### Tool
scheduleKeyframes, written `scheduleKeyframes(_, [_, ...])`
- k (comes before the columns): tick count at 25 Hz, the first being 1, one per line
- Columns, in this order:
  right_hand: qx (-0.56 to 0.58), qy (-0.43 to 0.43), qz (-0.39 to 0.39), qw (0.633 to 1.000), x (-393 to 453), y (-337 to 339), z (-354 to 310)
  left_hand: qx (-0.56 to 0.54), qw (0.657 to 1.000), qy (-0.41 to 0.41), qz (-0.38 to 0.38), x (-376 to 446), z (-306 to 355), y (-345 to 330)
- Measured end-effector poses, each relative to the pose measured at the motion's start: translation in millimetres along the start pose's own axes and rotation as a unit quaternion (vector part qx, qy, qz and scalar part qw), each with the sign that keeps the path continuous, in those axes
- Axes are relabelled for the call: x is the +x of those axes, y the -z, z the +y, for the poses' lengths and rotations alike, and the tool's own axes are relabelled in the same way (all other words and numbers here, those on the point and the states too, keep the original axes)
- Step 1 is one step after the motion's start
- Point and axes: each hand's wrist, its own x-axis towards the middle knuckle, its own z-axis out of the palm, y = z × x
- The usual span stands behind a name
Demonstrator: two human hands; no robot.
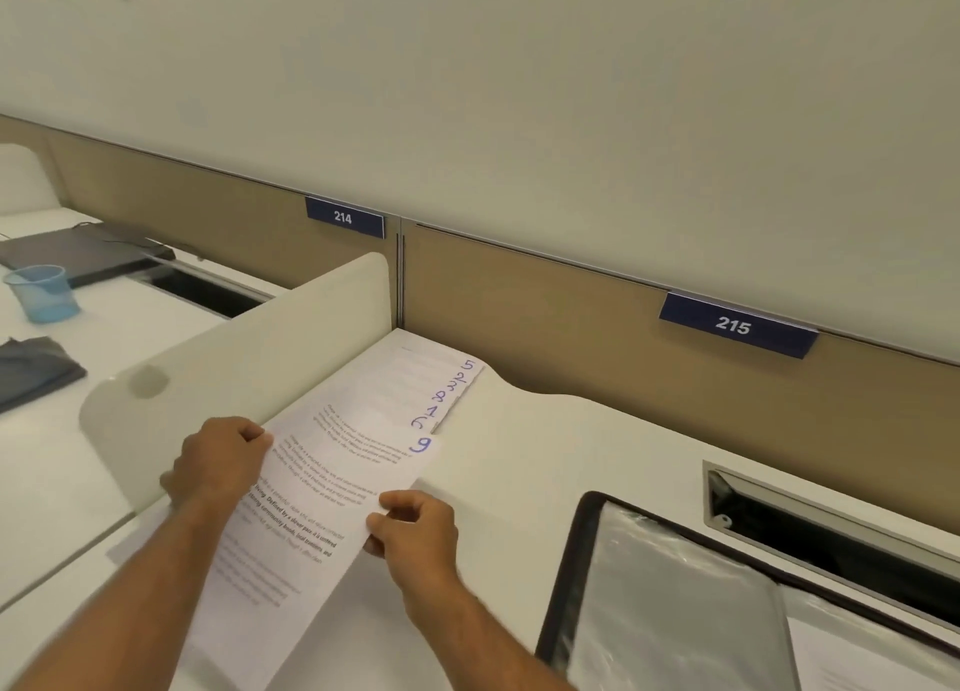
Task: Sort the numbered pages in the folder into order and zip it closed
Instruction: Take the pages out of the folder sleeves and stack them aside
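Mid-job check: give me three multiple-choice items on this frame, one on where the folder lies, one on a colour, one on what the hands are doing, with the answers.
1. Where is the open folder relative to the fanned pages?
A. To their right
B. Beyond them, against the partition
C. On the neighbouring desk

2. What colour is the cup on the neighbouring desk?
A. Red
B. Blue
C. Yellow

3. What holds the page marked 9?
A. The left hand only
B. Nothing; it lies flat
C. Both hands

Answers:
1 A: the folder's black zip edge lies at lower right.
2 B: the cup is translucent blue.
3 C: the left hand pinches its left edge and the right hand its right edge.
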Motion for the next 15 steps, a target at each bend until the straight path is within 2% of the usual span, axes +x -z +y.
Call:
scheduleKeyframes(7, [-0.019, -0.053, -0.032, 0.998, 12.3, -39.2, 37.0, 0.049, 0.998, 0.043, 0.004, 26.3, -53.8, -8.9])
scheduleKeyframes(15, [-0.026, -0.067, -0.042, 0.997, 25.3, -48.8, 46.9, 0.058, 0.997, 0.047, 0.010, 41.4, -69.8, -20.4])
